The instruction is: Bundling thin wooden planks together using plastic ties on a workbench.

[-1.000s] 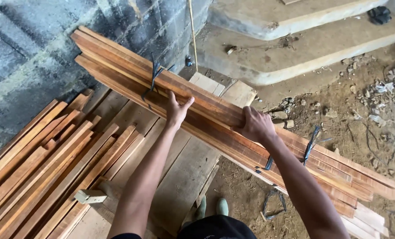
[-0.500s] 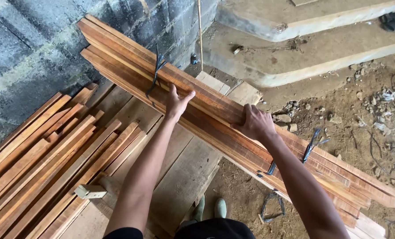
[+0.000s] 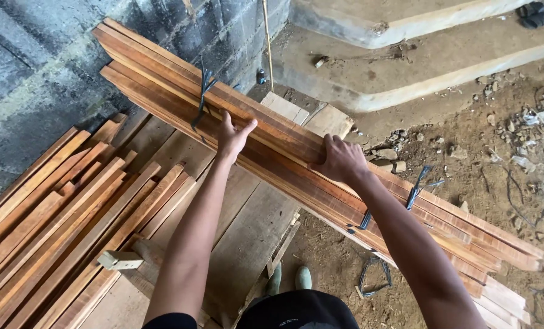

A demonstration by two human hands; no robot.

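Since half a second ago our hands and the bundle of long reddish slats have shifted slightly up and left in view; the grip looks unchanged. Nearest us, a loose strap lies on the dirt. Our right hand curls over the bundle's top edge, fingers closed around the upper slats. Our left hand presses flat against its near side, fingers spread, thumb hooked on top. The bundle slants across flat boards, its far end by the block wall.
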